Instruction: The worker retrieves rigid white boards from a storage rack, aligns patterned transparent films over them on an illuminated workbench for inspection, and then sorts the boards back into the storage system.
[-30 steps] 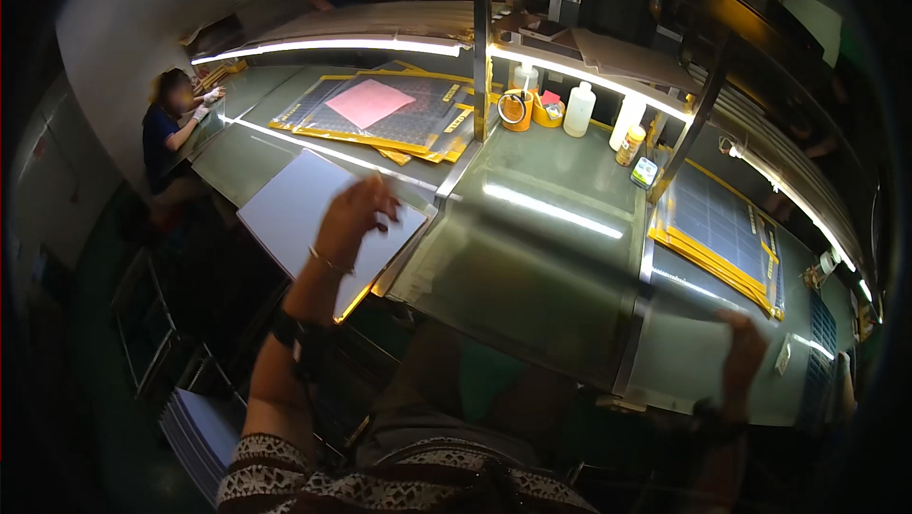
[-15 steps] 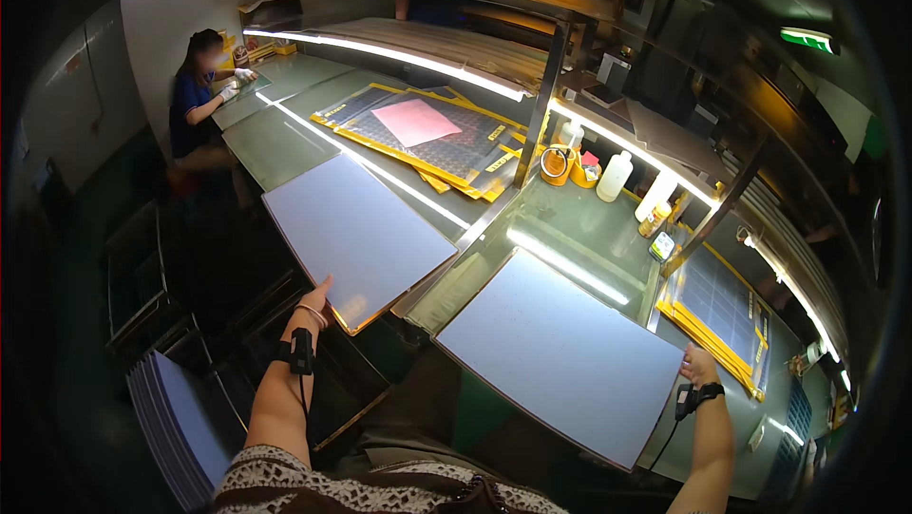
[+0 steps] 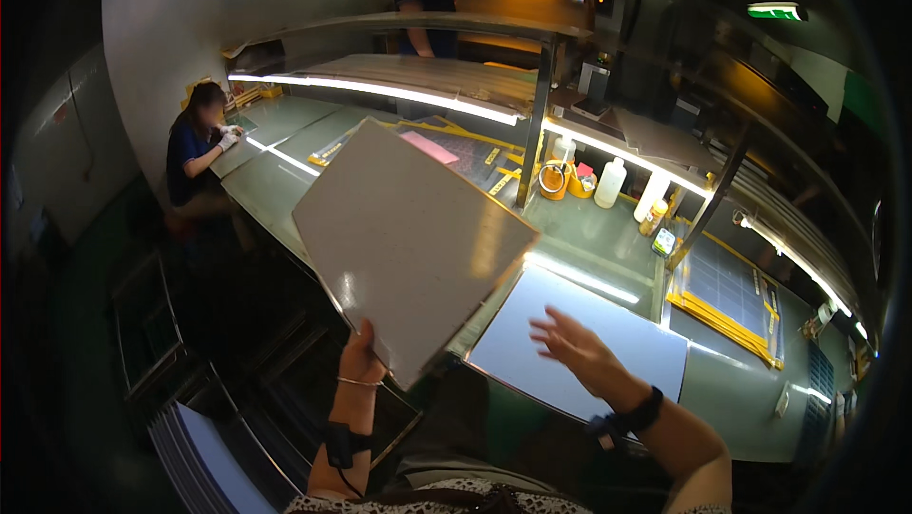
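Observation:
My left hand (image 3: 361,351) grips a thin, flat, pale grey panel (image 3: 408,229) by its lower edge and holds it tilted up above the bench. The thumb lies on the panel's front face, while the fingers behind it are hidden. A second panel, pale blue (image 3: 608,343), lies flat on the bench's front edge. Over that second panel hovers my right hand (image 3: 575,348), holding nothing, with its fingers stretched out and apart toward the raised panel.
Yellow-edged dark sheets (image 3: 727,286) are piled on the bench's right. Bottles (image 3: 611,183) stand beside a metal shelf post (image 3: 534,120). Several panels (image 3: 214,462) stand in a rack at lower left. One person (image 3: 195,148) sits at the far left; another (image 3: 425,1) stands behind the shelf.
The left hand has raised the panel and brought it rightward, tilting it upright. My right hand has left the second panel's right edge and moved left above it.

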A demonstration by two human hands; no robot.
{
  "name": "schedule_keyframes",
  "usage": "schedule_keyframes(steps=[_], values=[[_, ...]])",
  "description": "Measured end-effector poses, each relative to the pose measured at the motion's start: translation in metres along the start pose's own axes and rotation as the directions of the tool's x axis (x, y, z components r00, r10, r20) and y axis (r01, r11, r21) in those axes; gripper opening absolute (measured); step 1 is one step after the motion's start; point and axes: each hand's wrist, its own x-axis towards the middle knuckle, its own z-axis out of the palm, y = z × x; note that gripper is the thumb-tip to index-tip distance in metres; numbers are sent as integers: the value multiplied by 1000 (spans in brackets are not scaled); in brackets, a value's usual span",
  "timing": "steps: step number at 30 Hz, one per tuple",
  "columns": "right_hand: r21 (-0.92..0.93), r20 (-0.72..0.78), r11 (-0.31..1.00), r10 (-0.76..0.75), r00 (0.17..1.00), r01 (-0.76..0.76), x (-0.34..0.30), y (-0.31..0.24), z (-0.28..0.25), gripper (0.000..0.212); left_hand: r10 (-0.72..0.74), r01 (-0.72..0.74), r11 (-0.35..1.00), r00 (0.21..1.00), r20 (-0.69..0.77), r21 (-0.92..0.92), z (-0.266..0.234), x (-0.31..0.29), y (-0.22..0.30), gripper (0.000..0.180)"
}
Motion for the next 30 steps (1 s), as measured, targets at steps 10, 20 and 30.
schedule_keyframes(steps=[10, 20, 30], values=[[-381, -78, 805, -519, 851, 456, 95, -85, 104, 23, 132, -13, 892, 963, -234, 451, 41, 28, 32, 85], [-333, 934, -235, -217, 285, 913, 150, 97, 178, 40, 398, -404, 914, 877, -269, 38, -41, -8, 18, 72], [-484, 847, -178, -341, 408, 857, 127, 118, 191, 24, 319, -354, 935, 861, -396, -16, -59, -12, 19, 77]])
